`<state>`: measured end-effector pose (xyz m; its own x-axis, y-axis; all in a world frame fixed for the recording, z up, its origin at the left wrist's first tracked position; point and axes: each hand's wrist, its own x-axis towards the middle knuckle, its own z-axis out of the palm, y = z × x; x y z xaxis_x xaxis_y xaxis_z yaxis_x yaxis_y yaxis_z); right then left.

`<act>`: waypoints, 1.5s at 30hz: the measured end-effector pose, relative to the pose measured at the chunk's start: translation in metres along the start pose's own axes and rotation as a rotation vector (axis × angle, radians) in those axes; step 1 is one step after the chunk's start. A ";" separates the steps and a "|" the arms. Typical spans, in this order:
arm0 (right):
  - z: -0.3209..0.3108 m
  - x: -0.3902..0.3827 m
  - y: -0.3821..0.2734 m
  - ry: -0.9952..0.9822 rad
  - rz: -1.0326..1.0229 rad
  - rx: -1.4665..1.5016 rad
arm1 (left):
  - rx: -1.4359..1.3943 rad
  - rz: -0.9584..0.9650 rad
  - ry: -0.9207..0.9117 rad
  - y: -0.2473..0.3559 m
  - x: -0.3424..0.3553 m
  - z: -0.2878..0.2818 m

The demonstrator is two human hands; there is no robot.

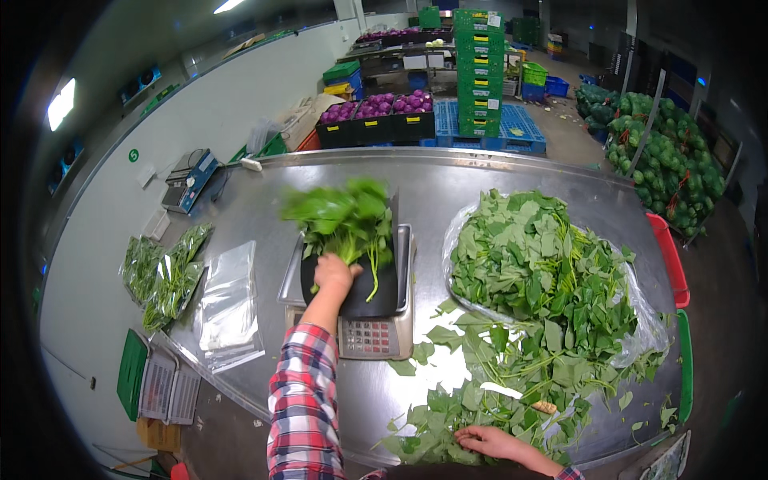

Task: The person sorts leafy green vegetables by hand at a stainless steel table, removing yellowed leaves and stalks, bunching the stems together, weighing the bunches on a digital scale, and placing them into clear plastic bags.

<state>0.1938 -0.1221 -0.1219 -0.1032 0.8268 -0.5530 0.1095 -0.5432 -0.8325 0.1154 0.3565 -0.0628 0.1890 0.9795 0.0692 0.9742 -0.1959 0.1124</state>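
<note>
My left hand (336, 274) is closed round the stems of a bunch of leafy greens (340, 212), whose leaves are smeared by motion. It holds the bunch over a black tray (352, 300) on the metal pan of a digital scale (376, 340). The scale's keypad faces me. At the table's near edge, my right hand (484, 442) lies over loose leaves (440, 428), fingers stretched out and apart. Beyond it rises a big heap of leafy greens (520, 248), resting on a clear plastic sheet (644, 320).
Left of the scale lie clear plastic bags (228, 308) and bagged greens (168, 272). A blue-fronted device (190, 182) stands by the wall. Past the metal table (448, 172) are crates of purple vegetables (376, 120) and stacked green crates (480, 80). Red (668, 260) and green bins (686, 364) flank the right edge.
</note>
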 end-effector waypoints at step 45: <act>-0.007 -0.016 0.025 0.644 -0.541 -0.195 | -1.074 0.260 0.204 -0.072 0.098 -0.181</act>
<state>0.2050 -0.1476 -0.1335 0.3844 0.9184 0.0941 0.3808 -0.0649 -0.9224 0.0409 0.4579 0.1147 0.2512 0.8965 0.3650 0.2776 -0.4280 0.8601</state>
